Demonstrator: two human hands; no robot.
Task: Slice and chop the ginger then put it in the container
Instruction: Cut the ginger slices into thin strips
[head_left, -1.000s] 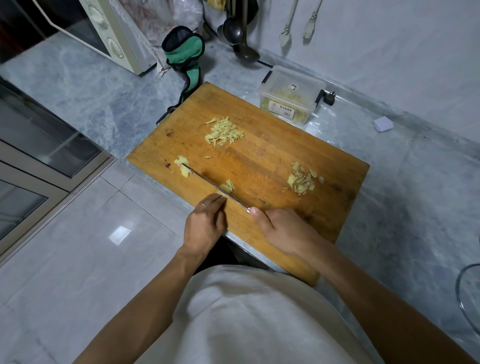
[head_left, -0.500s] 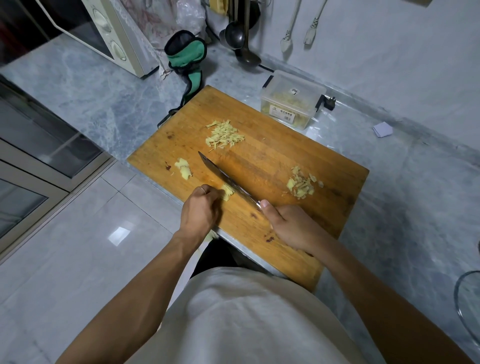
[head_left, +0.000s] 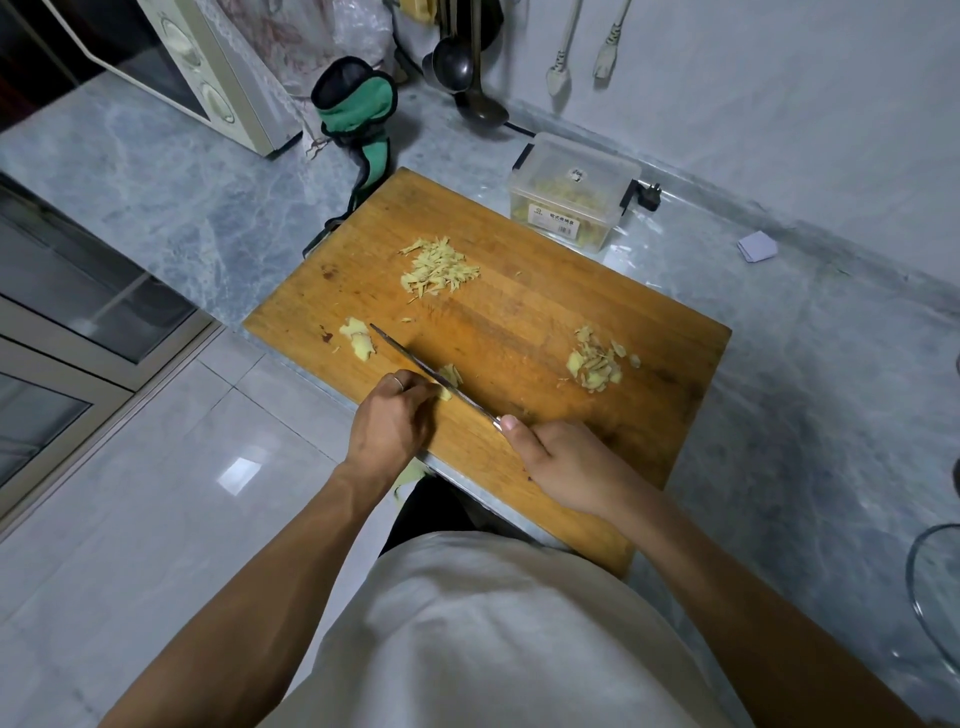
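Spanning the grey marble tabletop (head_left: 156, 208), the brown wooden cutting board (head_left: 519, 322) overhangs its near edge. Behind it stands the clear plastic container (head_left: 571, 192). My right hand (head_left: 566, 467) grips the steel knife (head_left: 431, 371), handle hidden. My left hand (head_left: 389, 421) curls over the small yellow ginger piece (head_left: 449, 376), half covered, beside the blade.

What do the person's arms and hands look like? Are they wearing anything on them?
Both arms are bare all the way down, with no sleeves, gloves or watch showing. The left hand wears a thin silvery ring on one finger. The right hand wears nothing that I can see. A light, whitish shirt covers the body.
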